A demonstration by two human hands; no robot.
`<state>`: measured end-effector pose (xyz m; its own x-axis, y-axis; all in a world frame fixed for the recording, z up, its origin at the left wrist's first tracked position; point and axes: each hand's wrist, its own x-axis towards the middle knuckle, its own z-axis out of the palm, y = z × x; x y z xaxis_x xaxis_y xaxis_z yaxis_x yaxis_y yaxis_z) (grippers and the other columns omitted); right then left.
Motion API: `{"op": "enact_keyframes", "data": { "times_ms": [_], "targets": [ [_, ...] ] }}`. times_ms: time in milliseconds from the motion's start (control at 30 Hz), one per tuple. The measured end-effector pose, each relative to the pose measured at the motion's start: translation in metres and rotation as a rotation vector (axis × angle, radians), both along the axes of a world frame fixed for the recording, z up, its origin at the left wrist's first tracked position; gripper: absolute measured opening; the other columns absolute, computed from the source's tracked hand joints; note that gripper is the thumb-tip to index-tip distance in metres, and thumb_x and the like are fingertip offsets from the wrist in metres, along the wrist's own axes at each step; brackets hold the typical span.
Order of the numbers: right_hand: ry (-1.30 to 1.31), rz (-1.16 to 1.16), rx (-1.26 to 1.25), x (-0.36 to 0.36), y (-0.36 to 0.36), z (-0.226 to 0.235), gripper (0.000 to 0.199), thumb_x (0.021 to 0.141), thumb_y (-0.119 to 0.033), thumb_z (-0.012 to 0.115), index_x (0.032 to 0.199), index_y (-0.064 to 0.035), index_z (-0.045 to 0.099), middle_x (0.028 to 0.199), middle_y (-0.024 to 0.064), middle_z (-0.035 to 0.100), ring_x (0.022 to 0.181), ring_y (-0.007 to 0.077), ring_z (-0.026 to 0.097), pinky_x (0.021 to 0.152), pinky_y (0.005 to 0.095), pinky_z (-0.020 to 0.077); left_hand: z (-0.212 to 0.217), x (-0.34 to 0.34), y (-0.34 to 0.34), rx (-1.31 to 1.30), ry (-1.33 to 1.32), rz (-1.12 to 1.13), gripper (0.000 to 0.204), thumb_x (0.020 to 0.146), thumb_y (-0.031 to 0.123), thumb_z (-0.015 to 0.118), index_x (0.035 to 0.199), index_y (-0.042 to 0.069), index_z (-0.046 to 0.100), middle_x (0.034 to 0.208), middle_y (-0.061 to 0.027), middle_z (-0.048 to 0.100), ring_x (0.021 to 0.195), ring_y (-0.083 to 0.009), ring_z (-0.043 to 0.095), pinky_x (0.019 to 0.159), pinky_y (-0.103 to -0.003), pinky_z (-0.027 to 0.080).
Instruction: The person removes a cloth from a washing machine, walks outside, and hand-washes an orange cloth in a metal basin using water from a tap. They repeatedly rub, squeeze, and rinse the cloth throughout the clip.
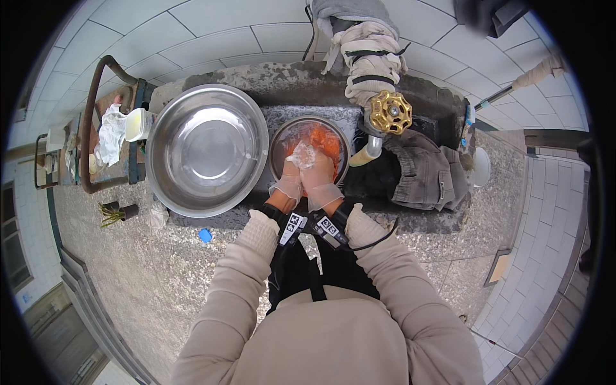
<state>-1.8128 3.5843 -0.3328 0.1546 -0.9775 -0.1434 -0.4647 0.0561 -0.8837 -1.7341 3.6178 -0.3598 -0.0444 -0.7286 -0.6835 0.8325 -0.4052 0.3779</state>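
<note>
Both my hands, in clear thin gloves, are together inside a small metal bowl [274,142] with water in it. My left hand [290,178] is pressed against my right hand [319,178], and their fingers look closed. A whitish, shiny mass [301,155] shows at the fingertips; whether it is foam, wet glove or something held cannot be made out. Bright orange material [327,138] lies in the bowl beyond and beside my hands, partly covered by them. Its kind is unclear. The bowl stands in a dark stone basin.
A large shiny metal basin [206,151] stands to the left. Behind the bowl rises a cloth-wrapped pipe with a brass valve wheel [390,112] and a spout [366,154]. Grey clothing [423,170] lies at the right. A blue cap-like piece [205,235] is on the floor; a metal-framed cart [90,154] stands far left.
</note>
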Motion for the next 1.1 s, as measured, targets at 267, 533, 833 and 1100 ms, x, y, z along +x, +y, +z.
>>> {"op": "enact_keyframes", "data": {
  "times_ms": [267,533,833,1100],
  "targets": [
    [-0.43,0.348,0.727,-0.044,-0.016,-0.021,0.043,0.088,-0.034,0.053,0.112,0.002,0.053,0.104,0.0028,0.056,0.095,0.0102,0.051,0.086,0.0239,0.0383,0.084,0.038,0.018,-0.682,-1.548,-0.332,0.067,0.069,-0.005,0.065,0.129,0.011,0.04,0.119,-0.0144,0.051,0.11,-0.0285,0.049,0.093,-0.031,0.04],
    [-1.14,-0.095,0.681,-0.044,-0.008,-0.018,0.036,0.088,-0.024,0.054,0.115,-0.0005,0.048,0.109,0.0041,0.053,0.1,0.0118,0.051,0.089,0.0262,0.0404,0.058,0.055,0.005,-0.299,-0.651,-0.704,0.043,0.074,0.01,0.069,0.111,-0.003,0.054,0.099,-0.0035,0.061,0.09,-0.0087,0.054,0.08,-0.023,0.045],
    [-0.748,-0.174,0.36,-0.029,0.0,-0.035,0.026,0.088,-0.017,0.054,0.105,0.0012,0.051,0.101,0.0076,0.057,0.091,0.0159,0.054,0.082,0.0281,0.0444,0.066,0.031,0.015,-0.287,0.095,0.076,0.043,0.089,0.025,0.05,0.122,-0.001,0.041,0.12,-0.0144,0.049,0.114,-0.0251,0.046,0.098,-0.034,0.036],
    [0.095,0.098,-0.154,0.0,0.013,0.021,0.03,0.081,-0.035,0.058,0.083,-0.005,0.062,0.071,0.0174,0.061,0.069,0.0368,0.059,0.066,0.0394,0.0471,0.02,-0.007,0.016,-0.175,-0.019,0.103,0.045,0.089,0.045,0.043,0.114,0.007,0.049,0.105,-0.0062,0.057,0.09,-0.0164,0.056,0.08,-0.029,0.047]
  ]
}}
